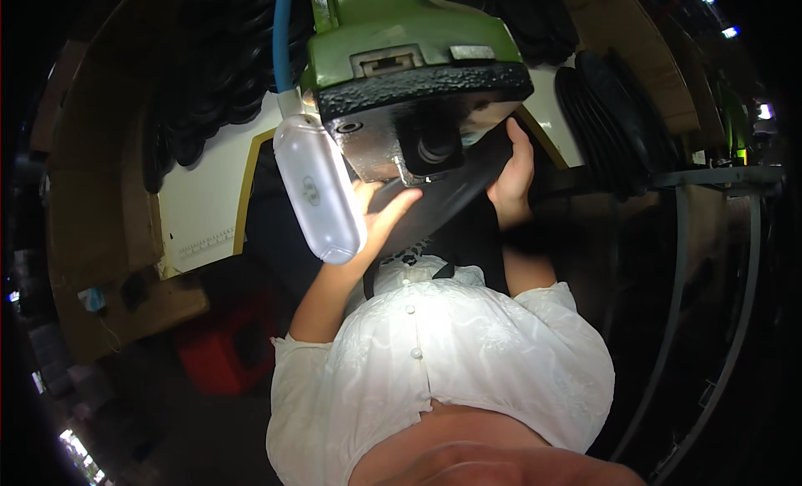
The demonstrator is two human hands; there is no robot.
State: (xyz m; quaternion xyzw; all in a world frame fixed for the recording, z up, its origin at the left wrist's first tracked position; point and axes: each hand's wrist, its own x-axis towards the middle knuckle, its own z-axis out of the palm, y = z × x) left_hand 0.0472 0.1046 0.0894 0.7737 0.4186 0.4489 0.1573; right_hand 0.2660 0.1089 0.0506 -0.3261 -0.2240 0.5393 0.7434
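Observation:
Under the head of a green machine (409, 39) with a black lower housing, a smooth black piece (443, 208) with a curved edge is held at a slant. Its kind cannot be made out, and its far part is hidden by the housing. My left hand (386, 212) grips its left side, thumb stretched along it and fingers mostly behind a lamp and the machine. On its right side, my right hand (513, 175) is closed round the edge, with one digit pointing up beside the housing. A white oblong lamp (322, 193) hangs in front of my left wrist.
Black curved pieces lie piled at the left (213, 93) and stand stacked at the right (606, 122). The white tabletop (200, 206) has a yellow edge round a cutout. A blue hose (282, 35) runs down to the lamp. Below are a red stool (221, 344) and a metal rack (681, 260).

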